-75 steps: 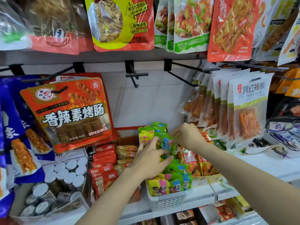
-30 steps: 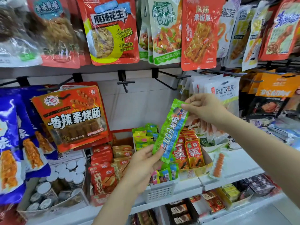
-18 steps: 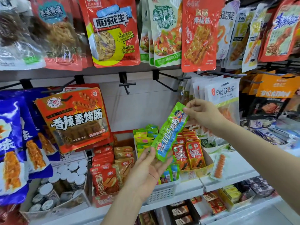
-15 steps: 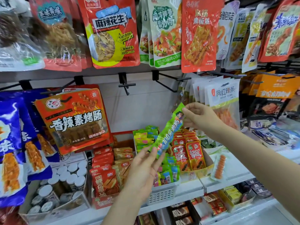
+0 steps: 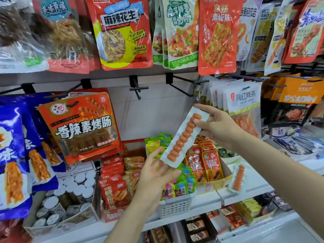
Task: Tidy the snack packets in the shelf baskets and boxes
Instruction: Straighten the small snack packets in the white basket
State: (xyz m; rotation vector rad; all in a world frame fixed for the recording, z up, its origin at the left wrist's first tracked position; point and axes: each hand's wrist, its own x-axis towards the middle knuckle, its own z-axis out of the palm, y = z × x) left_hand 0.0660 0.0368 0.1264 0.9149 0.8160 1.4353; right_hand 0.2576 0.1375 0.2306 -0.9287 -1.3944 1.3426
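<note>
My right hand (image 5: 216, 126) pinches the long white sausage-twist packet (image 5: 184, 140) aloft above the white slotted basket (image 5: 175, 206); left hand (image 5: 154, 174) fingers spread beneath. Risk: the one-ended pinch slips, and the packet drops among the wrong stock.

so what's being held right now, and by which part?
A long clear sausage-stick packet: right hand pinches its top end, open left hand supports the bottom end.

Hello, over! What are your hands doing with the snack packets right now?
Right hand pinches top of white sausage packet. Left hand open under its bottom end. White basket below, full. Nothing blocking.
</note>
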